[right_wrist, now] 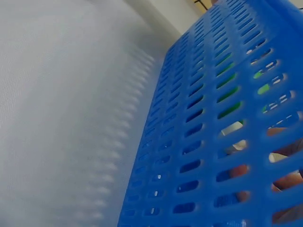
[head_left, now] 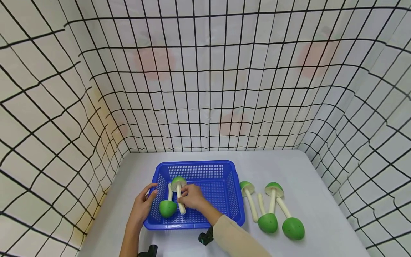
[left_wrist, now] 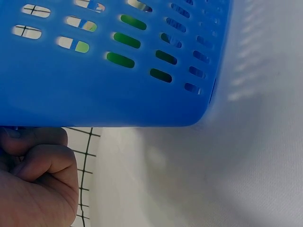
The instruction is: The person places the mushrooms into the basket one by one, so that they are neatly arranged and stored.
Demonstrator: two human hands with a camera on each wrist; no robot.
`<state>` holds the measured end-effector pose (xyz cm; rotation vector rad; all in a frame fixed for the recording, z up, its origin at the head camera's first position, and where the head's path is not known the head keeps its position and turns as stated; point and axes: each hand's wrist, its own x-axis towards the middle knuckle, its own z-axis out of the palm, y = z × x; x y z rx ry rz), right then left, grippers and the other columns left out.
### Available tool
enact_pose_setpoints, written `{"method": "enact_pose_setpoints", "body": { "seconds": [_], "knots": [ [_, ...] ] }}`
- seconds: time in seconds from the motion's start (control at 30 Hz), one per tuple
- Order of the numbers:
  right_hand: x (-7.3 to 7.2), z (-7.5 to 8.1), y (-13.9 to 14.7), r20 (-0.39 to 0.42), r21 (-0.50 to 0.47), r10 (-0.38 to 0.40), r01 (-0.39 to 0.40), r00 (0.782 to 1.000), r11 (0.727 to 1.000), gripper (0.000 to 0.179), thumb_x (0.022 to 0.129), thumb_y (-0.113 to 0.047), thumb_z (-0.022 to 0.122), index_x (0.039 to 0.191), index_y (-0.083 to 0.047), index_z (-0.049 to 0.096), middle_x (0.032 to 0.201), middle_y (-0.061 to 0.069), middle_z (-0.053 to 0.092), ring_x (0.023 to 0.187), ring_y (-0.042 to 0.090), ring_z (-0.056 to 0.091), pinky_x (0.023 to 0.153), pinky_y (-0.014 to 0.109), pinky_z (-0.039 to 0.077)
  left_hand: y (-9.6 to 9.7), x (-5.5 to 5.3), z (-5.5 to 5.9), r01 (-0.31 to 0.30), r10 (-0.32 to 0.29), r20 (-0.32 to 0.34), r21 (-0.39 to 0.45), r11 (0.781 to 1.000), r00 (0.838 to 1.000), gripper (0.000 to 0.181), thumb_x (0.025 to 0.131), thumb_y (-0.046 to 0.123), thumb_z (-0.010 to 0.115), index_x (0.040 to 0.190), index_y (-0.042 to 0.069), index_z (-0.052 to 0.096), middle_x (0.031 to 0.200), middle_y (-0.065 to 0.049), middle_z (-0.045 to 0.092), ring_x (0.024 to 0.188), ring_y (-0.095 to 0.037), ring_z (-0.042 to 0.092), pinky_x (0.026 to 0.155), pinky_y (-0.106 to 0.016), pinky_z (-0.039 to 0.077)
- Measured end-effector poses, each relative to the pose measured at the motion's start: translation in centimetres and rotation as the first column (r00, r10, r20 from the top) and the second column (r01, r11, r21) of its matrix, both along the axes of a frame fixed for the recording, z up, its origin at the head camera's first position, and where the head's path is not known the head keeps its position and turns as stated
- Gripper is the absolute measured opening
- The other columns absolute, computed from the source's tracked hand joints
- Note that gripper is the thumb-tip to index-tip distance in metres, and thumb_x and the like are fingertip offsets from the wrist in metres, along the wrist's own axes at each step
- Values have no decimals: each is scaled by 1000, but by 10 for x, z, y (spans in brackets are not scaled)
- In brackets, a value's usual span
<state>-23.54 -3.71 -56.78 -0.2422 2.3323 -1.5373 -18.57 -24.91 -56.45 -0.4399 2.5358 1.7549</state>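
In the head view, a blue plastic basket (head_left: 196,226) with slotted walls sits on the table. My left hand (head_left: 142,205) is at its left rim, and the left wrist view shows that hand's curled fingers (left_wrist: 47,161) at the basket's edge. Inside the basket, my right hand (head_left: 192,197) pinches the pale stem of a toy mushroom (head_left: 178,184), its green cap toward the far side. Just left of it lies a second green-capped mushroom (head_left: 168,208), cap toward me. In the right wrist view, the basket wall (right_wrist: 189,142) partly hides the right hand's fingers.
Several more green-capped mushrooms lie on the white table right of the basket, among them one by its wall (head_left: 252,203) and one farthest right (head_left: 293,228). A black wire grid (head_left: 210,89) encloses the back and sides.
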Motion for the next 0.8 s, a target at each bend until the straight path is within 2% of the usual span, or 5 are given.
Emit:
{"method": "enact_pose_setpoints", "body": {
  "seconds": [0.1, 0.23, 0.4, 0.6, 0.8],
  "knots": [
    [1, 0, -1, 3, 23, 0, 0, 1000, 1000, 41, 79, -6, 77, 116, 5, 63, 89, 8, 67, 68, 14, 66, 55, 27, 57, 0, 1, 0, 18, -18, -2, -6, 1000, 1000, 43, 97, 49, 51, 138, 34, 49, 148, -16, 45, 125, -40, 54, 99, -58, 45],
    [3, 1, -2, 22, 37, 3, -4, 1000, 999, 40, 79, -5, 77, 115, 6, 62, 88, 7, 66, 68, 13, 65, 54, 25, 56, -1, 1, 1, 32, -32, -2, 3, 999, 999, 45, 97, 49, 51, 139, 32, 48, 154, -17, 37, 138, -46, 38, 104, -65, 32],
    [3, 0, -2, 21, 36, 15, -15, 1000, 999, 40, 80, -3, 76, 115, 7, 61, 88, 9, 67, 68, 14, 66, 55, 25, 56, -1, 1, 2, 31, -31, 2, -3, 1000, 1000, 45, 97, 49, 51, 139, 32, 49, 155, -16, 35, 139, -46, 36, 106, -66, 30],
    [4, -1, 1, 13, 58, 66, -67, 998, 996, 42, 80, -3, 75, 119, 5, 60, 90, 10, 70, 69, 14, 67, 57, 27, 57, 0, 1, 1, 26, -26, 13, -6, 1000, 1000, 46, 96, 52, 51, 138, 33, 49, 155, -16, 36, 138, -46, 38, 105, -66, 31],
    [7, 1, 4, 23, 30, 77, -77, 997, 997, 41, 81, -2, 74, 119, 6, 61, 90, 11, 69, 72, 18, 68, 64, 35, 59, 0, 0, 0, 20, -20, 18, -10, 1000, 1000, 47, 96, 53, 51, 138, 34, 49, 155, -16, 35, 138, -47, 37, 104, -67, 32]
  ]
}}
